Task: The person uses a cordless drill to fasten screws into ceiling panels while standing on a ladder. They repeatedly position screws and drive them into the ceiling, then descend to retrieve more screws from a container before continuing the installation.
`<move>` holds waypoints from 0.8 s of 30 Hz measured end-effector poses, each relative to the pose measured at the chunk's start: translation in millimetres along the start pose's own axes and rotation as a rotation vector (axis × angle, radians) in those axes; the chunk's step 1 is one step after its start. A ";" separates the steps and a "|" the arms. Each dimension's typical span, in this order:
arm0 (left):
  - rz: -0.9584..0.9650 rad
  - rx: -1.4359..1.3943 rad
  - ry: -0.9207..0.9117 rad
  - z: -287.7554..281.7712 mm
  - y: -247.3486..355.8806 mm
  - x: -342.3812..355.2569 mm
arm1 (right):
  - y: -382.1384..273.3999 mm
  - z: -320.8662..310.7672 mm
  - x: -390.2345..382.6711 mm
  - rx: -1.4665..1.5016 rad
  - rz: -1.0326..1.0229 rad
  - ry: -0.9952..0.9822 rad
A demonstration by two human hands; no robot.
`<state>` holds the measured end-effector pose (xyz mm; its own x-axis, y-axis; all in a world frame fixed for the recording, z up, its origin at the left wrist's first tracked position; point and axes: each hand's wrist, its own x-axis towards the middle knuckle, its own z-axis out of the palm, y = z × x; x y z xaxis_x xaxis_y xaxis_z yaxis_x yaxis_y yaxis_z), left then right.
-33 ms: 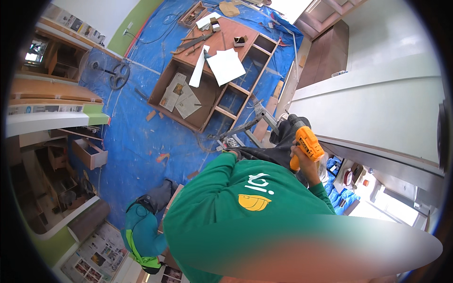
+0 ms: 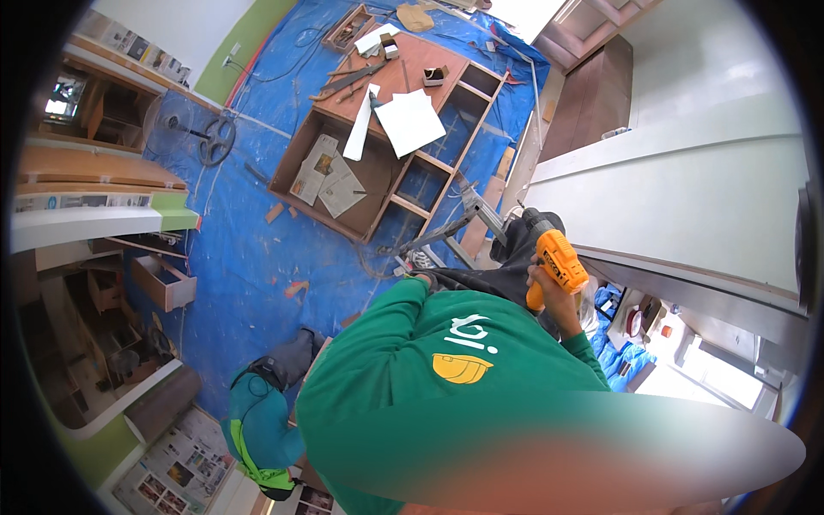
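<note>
My right hand point(image 2: 542, 290) grips the handle of an orange cordless drill point(image 2: 560, 257), held upright beside a white cabinet panel point(image 2: 687, 197). My left arm, in a green sleeve, reaches forward. Only a sliver of my left hand point(image 2: 421, 277) shows at the cuff, close to a grey metal rail point(image 2: 446, 230) that slants over the floor. Whether it holds anything is hidden. My dark trouser leg point(image 2: 515, 249) lies between both hands.
An open wooden shelf unit point(image 2: 302, 146) lies flat on the blue tarp point(image 2: 249, 249), with white sheets and newspapers on it. Another person in teal point(image 2: 262, 429) crouches at the lower left. A loose drawer point(image 2: 163, 283) and a floor fan point(image 2: 215, 142) stand at the left.
</note>
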<state>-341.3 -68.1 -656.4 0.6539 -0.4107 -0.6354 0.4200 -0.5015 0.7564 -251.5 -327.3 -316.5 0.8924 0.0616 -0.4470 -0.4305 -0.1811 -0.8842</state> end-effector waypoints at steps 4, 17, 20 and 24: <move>0.000 0.033 -0.008 -12.6 -5.4 -4.0 | 10.3 0.6 0.9 0.011 -0.036 0.012; -0.022 0.130 -0.045 -37.6 -1.3 -3.4 | 30.6 0.5 -4.1 0.132 -0.033 0.109; -0.027 0.143 -0.054 -34.3 -2.3 1.8 | 29.1 -3.5 -10.3 0.117 0.014 0.130; -0.026 0.146 -0.070 -28.9 -3.0 4.9 | 31.2 -9.3 -16.0 0.091 0.062 0.146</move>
<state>-321.1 -46.5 -657.3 0.5969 -0.4456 -0.6673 0.3366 -0.6158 0.7123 -277.9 -343.1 -335.7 0.8710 -0.0916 -0.4828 -0.4900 -0.0900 -0.8670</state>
